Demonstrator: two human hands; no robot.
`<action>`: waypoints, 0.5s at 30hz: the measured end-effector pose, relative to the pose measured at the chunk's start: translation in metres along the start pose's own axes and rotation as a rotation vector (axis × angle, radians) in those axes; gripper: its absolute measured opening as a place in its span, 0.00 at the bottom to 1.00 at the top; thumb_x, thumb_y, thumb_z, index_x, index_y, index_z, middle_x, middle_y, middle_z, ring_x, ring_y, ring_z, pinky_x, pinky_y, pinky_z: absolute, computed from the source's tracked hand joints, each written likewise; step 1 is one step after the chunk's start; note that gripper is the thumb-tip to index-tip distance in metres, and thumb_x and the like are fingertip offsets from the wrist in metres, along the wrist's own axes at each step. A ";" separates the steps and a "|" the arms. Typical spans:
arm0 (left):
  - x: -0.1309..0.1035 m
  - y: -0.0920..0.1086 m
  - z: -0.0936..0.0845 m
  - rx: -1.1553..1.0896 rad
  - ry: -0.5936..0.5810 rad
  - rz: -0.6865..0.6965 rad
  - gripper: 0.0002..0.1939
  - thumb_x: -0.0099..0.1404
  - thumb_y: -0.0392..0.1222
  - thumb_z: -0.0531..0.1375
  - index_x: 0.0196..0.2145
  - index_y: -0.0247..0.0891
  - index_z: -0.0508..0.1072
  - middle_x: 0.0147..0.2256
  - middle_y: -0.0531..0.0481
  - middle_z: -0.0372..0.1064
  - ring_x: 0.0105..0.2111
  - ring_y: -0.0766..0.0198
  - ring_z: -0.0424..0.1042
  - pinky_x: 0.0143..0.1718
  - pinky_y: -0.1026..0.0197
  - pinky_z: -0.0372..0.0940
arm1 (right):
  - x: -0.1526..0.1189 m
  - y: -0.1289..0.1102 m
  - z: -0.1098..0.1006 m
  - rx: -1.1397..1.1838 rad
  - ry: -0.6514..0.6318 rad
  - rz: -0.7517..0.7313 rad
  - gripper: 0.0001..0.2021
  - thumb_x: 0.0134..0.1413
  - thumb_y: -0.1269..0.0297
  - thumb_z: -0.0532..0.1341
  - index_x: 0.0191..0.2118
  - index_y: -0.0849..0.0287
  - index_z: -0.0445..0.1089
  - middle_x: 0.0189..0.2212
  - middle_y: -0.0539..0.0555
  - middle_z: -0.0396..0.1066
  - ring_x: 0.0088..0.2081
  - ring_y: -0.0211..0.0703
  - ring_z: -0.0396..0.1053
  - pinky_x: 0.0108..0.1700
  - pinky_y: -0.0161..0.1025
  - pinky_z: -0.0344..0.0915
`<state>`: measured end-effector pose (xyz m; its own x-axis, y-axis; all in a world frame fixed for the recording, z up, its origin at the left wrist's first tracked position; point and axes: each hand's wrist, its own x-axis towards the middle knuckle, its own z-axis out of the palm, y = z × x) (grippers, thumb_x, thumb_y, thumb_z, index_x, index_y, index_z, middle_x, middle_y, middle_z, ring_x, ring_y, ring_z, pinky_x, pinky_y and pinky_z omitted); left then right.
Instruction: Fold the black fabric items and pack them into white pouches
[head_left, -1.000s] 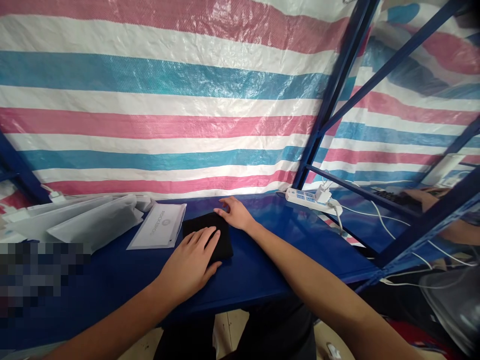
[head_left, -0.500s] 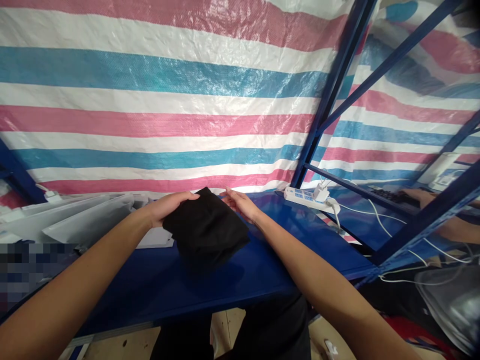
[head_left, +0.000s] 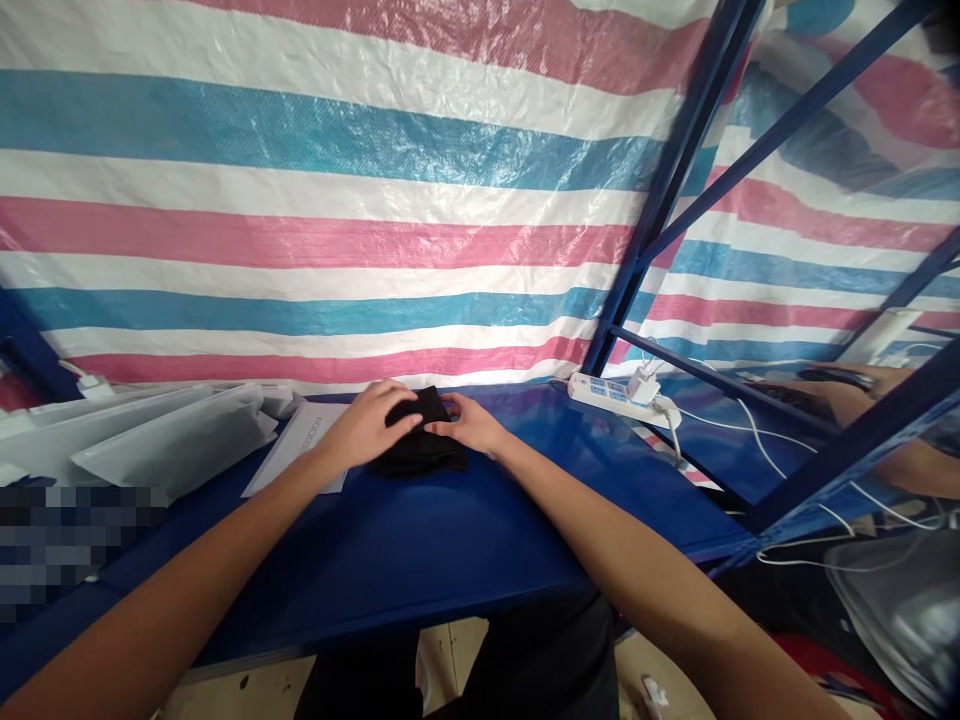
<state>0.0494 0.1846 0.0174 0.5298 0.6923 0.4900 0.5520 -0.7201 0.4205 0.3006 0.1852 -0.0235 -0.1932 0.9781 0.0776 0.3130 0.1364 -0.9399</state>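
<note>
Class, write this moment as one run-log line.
left hand: on folded black cloth; right hand: at cloth's right side; surface: blue table; left of cloth: white printed packet

The cloth lies on the table, right of the pouch.

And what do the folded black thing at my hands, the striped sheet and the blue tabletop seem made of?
Folded black thing: probably soft matte fabric; it creases without shine. Striped sheet: likely woven plastic, semi-gloss, with crinkled highlights. Blue tabletop: smooth, glossy with soft reflections, perhaps painted metal.
</note>
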 end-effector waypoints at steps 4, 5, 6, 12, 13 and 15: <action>-0.035 0.015 0.008 0.128 -0.225 0.199 0.23 0.78 0.54 0.60 0.65 0.47 0.76 0.63 0.42 0.72 0.60 0.48 0.73 0.63 0.46 0.69 | -0.007 -0.013 -0.006 -0.512 0.175 -0.359 0.31 0.53 0.64 0.78 0.63 0.57 0.74 0.57 0.62 0.72 0.54 0.54 0.75 0.60 0.53 0.73; -0.041 0.015 0.010 0.139 -0.242 0.196 0.24 0.79 0.54 0.59 0.67 0.46 0.74 0.64 0.42 0.70 0.61 0.49 0.73 0.63 0.46 0.70 | -0.011 -0.019 -0.010 -0.564 0.140 -0.446 0.25 0.57 0.63 0.77 0.59 0.56 0.77 0.56 0.61 0.73 0.55 0.54 0.74 0.61 0.53 0.71; -0.045 0.013 0.011 0.144 -0.242 0.188 0.24 0.80 0.53 0.58 0.68 0.46 0.72 0.65 0.42 0.69 0.62 0.49 0.72 0.63 0.47 0.70 | -0.015 -0.024 -0.014 -0.582 0.062 -0.514 0.17 0.61 0.62 0.74 0.54 0.55 0.79 0.53 0.60 0.75 0.54 0.53 0.74 0.61 0.52 0.71; -0.042 -0.003 0.011 0.089 -0.215 0.170 0.20 0.83 0.47 0.51 0.61 0.46 0.79 0.64 0.44 0.71 0.63 0.53 0.73 0.65 0.49 0.69 | -0.031 -0.042 -0.029 -0.521 -0.380 -0.581 0.22 0.50 0.53 0.81 0.49 0.52 0.80 0.46 0.53 0.76 0.48 0.50 0.74 0.50 0.42 0.72; -0.041 -0.005 0.011 0.080 -0.218 0.171 0.21 0.83 0.46 0.51 0.61 0.46 0.80 0.65 0.44 0.70 0.63 0.53 0.73 0.65 0.49 0.69 | -0.030 -0.041 -0.029 -0.541 -0.391 -0.588 0.25 0.48 0.56 0.81 0.51 0.52 0.79 0.48 0.53 0.75 0.49 0.50 0.74 0.50 0.42 0.72; -0.040 -0.008 0.011 0.071 -0.228 0.180 0.21 0.83 0.44 0.50 0.62 0.45 0.79 0.66 0.43 0.69 0.63 0.53 0.73 0.65 0.49 0.70 | -0.028 -0.036 -0.027 -0.586 -0.391 -0.607 0.23 0.51 0.66 0.78 0.53 0.53 0.78 0.49 0.54 0.74 0.48 0.49 0.74 0.50 0.41 0.71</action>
<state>0.0311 0.1636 -0.0139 0.7497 0.5525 0.3642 0.4757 -0.8325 0.2839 0.3199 0.1572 0.0177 -0.7438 0.6052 0.2836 0.4550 0.7693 -0.4484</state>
